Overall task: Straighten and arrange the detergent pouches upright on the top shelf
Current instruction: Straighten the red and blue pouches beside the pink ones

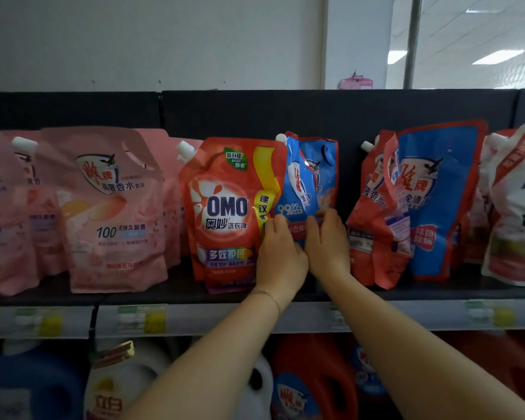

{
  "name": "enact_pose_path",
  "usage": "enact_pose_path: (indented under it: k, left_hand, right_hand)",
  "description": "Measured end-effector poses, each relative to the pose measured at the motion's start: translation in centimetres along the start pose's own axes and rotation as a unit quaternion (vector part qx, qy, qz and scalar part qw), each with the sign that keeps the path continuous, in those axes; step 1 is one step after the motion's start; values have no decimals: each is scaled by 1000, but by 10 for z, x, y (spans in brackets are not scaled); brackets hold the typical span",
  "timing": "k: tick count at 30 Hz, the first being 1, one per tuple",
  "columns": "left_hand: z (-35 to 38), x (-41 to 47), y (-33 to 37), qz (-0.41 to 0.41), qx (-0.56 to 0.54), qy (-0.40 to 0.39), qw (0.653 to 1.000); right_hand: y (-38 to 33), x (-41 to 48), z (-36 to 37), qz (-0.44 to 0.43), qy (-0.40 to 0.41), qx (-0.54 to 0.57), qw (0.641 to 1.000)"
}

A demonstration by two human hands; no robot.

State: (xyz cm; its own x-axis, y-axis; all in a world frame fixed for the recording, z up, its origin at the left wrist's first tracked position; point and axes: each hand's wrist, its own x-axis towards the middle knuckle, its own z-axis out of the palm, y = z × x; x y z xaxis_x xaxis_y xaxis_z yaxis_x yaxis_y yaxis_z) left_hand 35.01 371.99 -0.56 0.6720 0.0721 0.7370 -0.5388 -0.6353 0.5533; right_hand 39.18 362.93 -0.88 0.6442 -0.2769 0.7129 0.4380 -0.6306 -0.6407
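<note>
Both hands meet low on the crumpled blue plastic detergent pouch [314,177] with its white screw cap, which stands on the black top shelf [164,294] just above and behind the knuckles. The left hand [281,253] has its fingers curled in at the pouch's left edge, wedged between it and the red OMO plastic pouch [225,207] just to that hand's left. The right hand [328,244] pinches the pouch's lower front between thumb and bent fingers.

The grip is probably low because the liquid-heavy base decides whether a soft pouch will stand. The pouch's top is folded and slack, and it overlaps the OMO pouch. Holding both sides should let the person square it up and ease it off its neighbour.

Right of the right hand, a gap of bare shelf lies before the slumped red-and-blue plastic pouches [431,201], which appear not yet straightened. Well to the left of the left hand, pale pink plastic pouches [115,207] stand fairly upright.
</note>
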Motion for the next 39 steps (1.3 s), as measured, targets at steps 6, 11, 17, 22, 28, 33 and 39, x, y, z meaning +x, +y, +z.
enact_pose_path:
  k: [6,11,17,22,28,33,39]
  left_hand:
    - [13,-5,-8,-3,-22,48,999]
    - [19,-5,-13,1,15,34,999]
    - [30,2,-21,-49,89,-71,992]
    - [30,9,-28,-82,20,-188,979]
    - [36,7,-28,-81,85,-179,977]
    - [37,5,-23,-97,164,-163,968]
    - [39,8,-27,-78,127,-190,970]
  right_hand:
    - [10,0,11,29,-28,37,999]
    - [16,4,14,43,-98,64,992]
    - [23,3,15,52,-155,137,977]
    - [20,-1,8,46,-125,113,985]
    - [21,6,17,115,-111,172,972]
    - [25,13,27,220,-178,214,935]
    - [23,8,18,162,-120,162,966]
